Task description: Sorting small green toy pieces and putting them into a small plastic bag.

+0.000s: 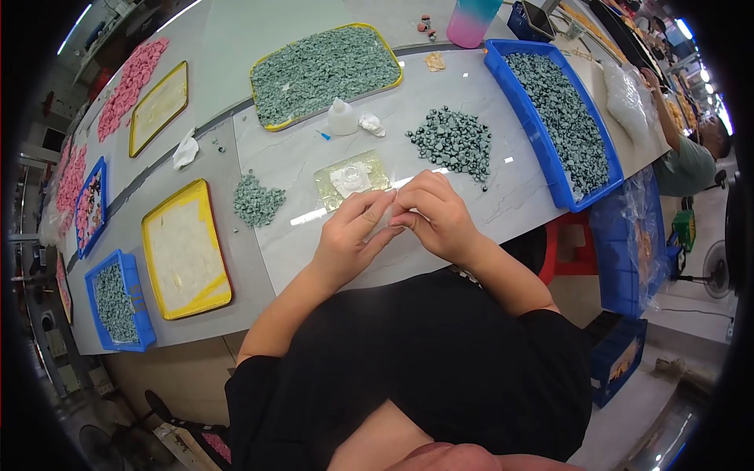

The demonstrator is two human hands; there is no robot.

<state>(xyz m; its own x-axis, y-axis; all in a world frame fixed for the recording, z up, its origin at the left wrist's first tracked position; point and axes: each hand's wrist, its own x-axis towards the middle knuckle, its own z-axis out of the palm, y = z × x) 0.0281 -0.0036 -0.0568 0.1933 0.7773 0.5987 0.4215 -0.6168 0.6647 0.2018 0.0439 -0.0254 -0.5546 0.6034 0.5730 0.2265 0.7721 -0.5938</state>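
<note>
both hands meet right in front of the body, left hand [349, 235] and right hand [434, 213] with fingertips pinched together over the pale tabletop [479, 102], and they seem to be nipping something tiny between them, though it's too small and hidden by the fingers to say what it is, so i can't really tell what's being gripped. working that close to the chest looks like a way to keep fine finger work steady and under the eyes. just beyond the fingertips sits a clear flat tray [352, 179] with a bit of white stuff on it, close enough that it looks like the drop spot. a little to the right and beyond the grip is a loose dark green pile [453, 140] of small pieces, and off to the left a smaller light green pile [257, 201], both in easy reach, probably why they're dumped out loose. further out past the tray stands a small white squeeze bottle [342, 117]. farthest away are the bulk stocks: a yellow tray of green pieces [326, 72] and a blue bin [559, 118] on the right, parked out of the way.
</note>
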